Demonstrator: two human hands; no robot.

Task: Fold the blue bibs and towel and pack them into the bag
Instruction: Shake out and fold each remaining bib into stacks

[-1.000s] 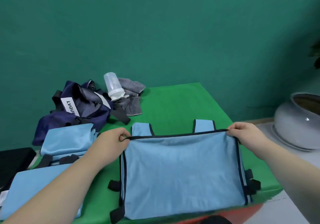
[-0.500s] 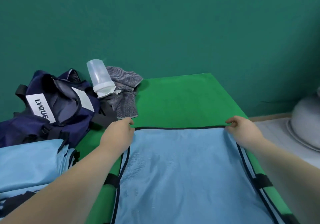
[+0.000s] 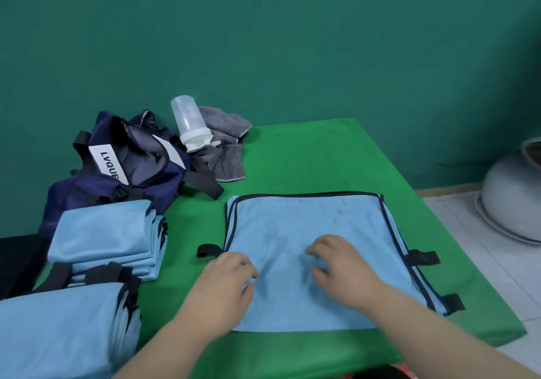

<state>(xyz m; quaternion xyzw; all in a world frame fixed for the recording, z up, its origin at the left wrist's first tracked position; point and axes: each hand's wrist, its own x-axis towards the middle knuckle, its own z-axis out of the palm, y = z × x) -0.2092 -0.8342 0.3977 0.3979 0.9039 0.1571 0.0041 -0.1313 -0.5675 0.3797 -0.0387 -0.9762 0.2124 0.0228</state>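
A light blue bib (image 3: 322, 217) with dark trim and black strap tabs lies folded flat on the green table (image 3: 307, 159) in front of me. My left hand (image 3: 227, 282) rests on its near left part, and my right hand (image 3: 342, 270) rests on its middle. Both have bent fingers, with the tips pressing on the cloth, which creases between them. A navy bag (image 3: 131, 167) slumps open at the back left. A grey striped towel (image 3: 225, 150) lies crumpled beside it. Folded blue bibs (image 3: 108, 232) are stacked left of the flat one.
A second pile of blue bibs (image 3: 58, 329) fills the near left corner. A clear plastic bottle (image 3: 190, 123) leans on the bag and towel. A black object (image 3: 17, 258) sits at the far left. A grey pot (image 3: 512, 197) stands on the floor to the right. A green wall is behind.
Both hands let go of the bib's far edge and drew back to its middle. The bib now lies flat and folded. My view pulled back, showing the stacks at left.
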